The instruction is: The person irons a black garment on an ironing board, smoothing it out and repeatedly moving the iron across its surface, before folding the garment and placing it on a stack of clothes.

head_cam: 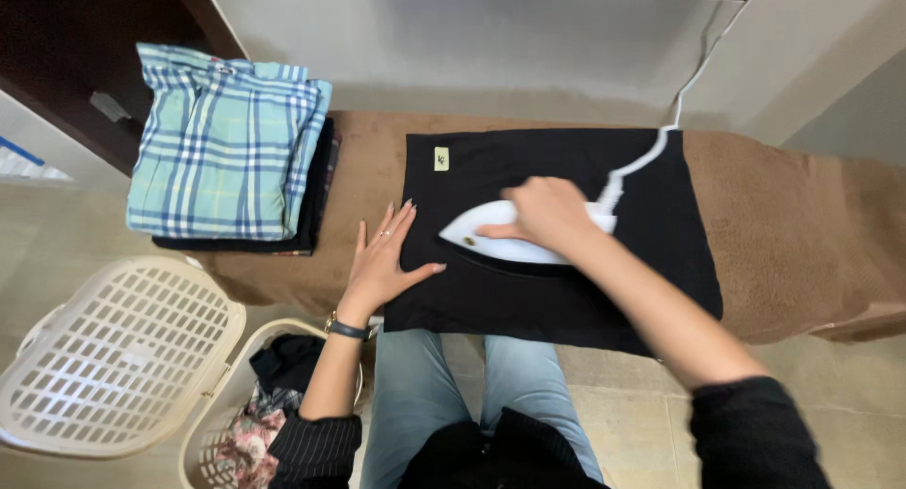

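Here, near to far:
Baskets: one cream plastic laundry basket point(283, 343), one lid point(118, 357).
Left hand point(382, 258): flat, fingers spread, on one black garment point(566, 291).
Right hand point(547, 215): wrapped around one white iron point(491, 244), tip pointing left, long axis left-right.
Stack: one folded pile point(226, 149), far left of the iron.

We have one view only, from a camera on the person's head, looking steeply down and forward across the ironing table point(802, 225) toward the wall point(472, 45); it sits close (our lap fills the bottom edge).
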